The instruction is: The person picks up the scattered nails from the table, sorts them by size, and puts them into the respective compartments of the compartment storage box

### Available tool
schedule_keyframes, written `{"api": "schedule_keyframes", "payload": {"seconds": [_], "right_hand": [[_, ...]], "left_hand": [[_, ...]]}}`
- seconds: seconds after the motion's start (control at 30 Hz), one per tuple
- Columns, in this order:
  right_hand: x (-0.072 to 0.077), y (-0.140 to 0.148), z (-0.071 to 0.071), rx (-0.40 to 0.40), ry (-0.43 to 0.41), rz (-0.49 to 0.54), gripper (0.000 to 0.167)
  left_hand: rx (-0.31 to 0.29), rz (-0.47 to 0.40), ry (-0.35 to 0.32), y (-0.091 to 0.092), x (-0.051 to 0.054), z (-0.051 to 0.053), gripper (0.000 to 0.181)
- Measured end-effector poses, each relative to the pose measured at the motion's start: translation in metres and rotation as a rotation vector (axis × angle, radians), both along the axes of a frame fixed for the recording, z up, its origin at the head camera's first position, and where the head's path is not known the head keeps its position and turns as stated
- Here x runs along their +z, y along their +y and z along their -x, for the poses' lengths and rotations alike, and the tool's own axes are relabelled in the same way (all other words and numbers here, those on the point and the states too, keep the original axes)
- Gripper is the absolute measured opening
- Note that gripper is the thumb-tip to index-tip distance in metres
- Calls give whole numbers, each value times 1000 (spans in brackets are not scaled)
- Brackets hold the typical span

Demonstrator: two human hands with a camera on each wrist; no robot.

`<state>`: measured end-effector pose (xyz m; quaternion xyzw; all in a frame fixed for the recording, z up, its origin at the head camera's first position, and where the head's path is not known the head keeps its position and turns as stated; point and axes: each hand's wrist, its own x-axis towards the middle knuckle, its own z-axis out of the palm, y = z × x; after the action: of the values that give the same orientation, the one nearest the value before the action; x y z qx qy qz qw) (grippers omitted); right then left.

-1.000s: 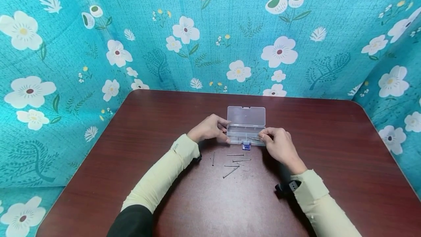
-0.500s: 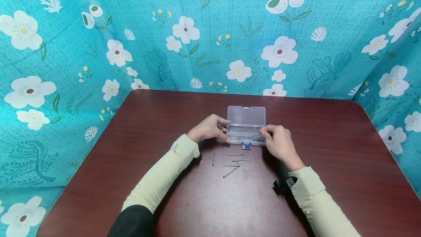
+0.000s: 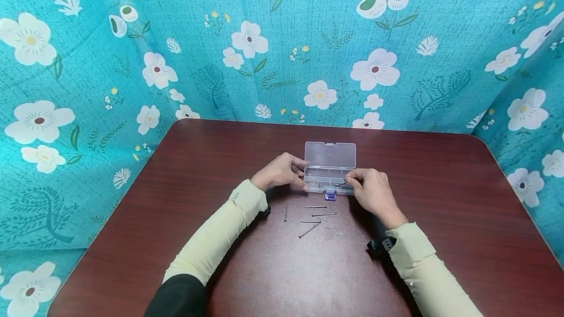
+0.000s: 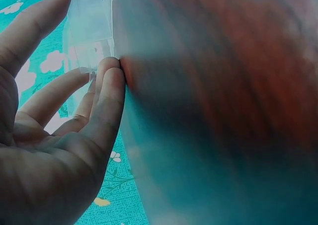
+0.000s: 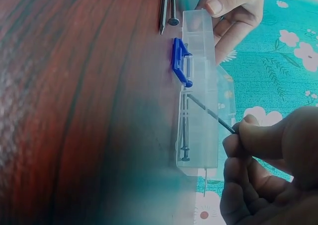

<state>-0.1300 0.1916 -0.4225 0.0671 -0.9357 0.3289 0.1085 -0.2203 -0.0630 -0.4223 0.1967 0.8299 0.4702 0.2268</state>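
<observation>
A clear plastic compartment box [image 3: 315,173] stands on the table with its lid [image 3: 329,154] raised at the back and a blue latch [image 3: 330,195] at the front. My left hand [image 3: 280,171] holds its left end between thumb and fingers. At the right end, my right hand [image 3: 373,191] pinches a nail [image 5: 211,113] between thumb and forefinger. That nail slants down into the front compartment, its lower tip inside. More nails [image 5: 186,130] lie lengthwise in this compartment, seen through the wall in the right wrist view.
Several loose nails [image 3: 315,207] lie scattered on the dark reddish-brown table [image 3: 246,146] in front of the box. Behind the table hangs a turquoise flowered curtain [image 3: 291,28]. A dark wrist device [image 3: 381,246] sits at my right cuff.
My right hand first rose slightly, then dipped a little left and down over the box's right end, with the nail tilting. My left hand, the box and the loose nails stay put.
</observation>
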Motion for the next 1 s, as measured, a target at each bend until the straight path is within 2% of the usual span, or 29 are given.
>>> {"api": "schedule_keyframes", "payload": {"seconds": [0.3,0.53,0.73,1.0], "right_hand": [[1,1,-3,-17,-10,2,12],[5,1,-4,-20,-5,16,10],[8,0,-8,4,-37,57,8],[11,-3,-16,9,-81,50,7]], "left_hand": [[0,-12,-11,0,0,-1,76],[-1,2,5,0,-1,0,75],[-4,7,8,0,1,-1,76],[-5,4,6,1,2,-2,77]]}}
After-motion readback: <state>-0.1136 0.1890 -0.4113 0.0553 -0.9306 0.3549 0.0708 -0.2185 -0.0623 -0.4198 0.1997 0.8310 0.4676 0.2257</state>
